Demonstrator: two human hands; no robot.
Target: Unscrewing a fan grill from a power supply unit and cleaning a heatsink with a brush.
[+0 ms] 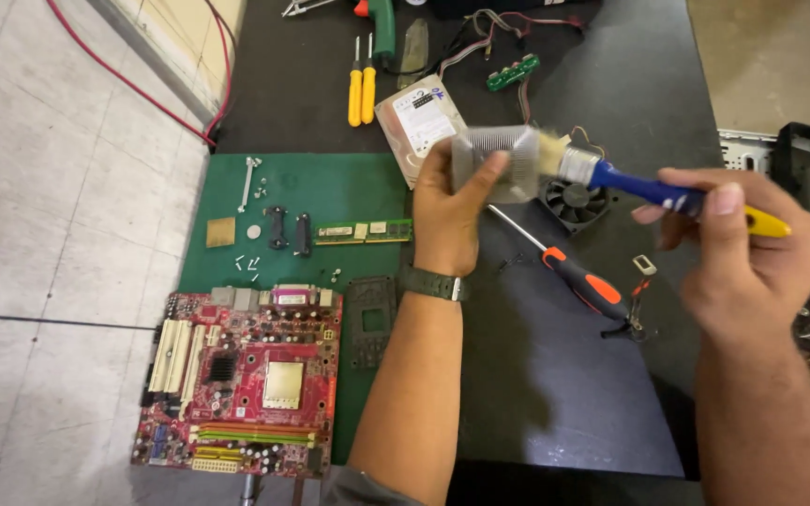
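While gripped: heatsink (497, 161) atop left hand (447, 220).

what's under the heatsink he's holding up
Beneath the heatsink, held by the left hand, a hard drive and black fan show; their covered parts are hidden.

Even, fairly bright overhead light, no hard hotspots. Soft shadow under the left forearm falls on the black bench (564, 394) toward its near edge. Faint sheen on bench surface near the far right corner. Motion blur on the brush (611, 176) bristles and the heatsink (497, 161) w/ fins smeared; right hand (752, 248) slightly soft too. Red motherboard (241, 379) at near left corner is sharp, detail crisp. Floor tiles bow a bit at frame's left side: mild wide-angle distortion.
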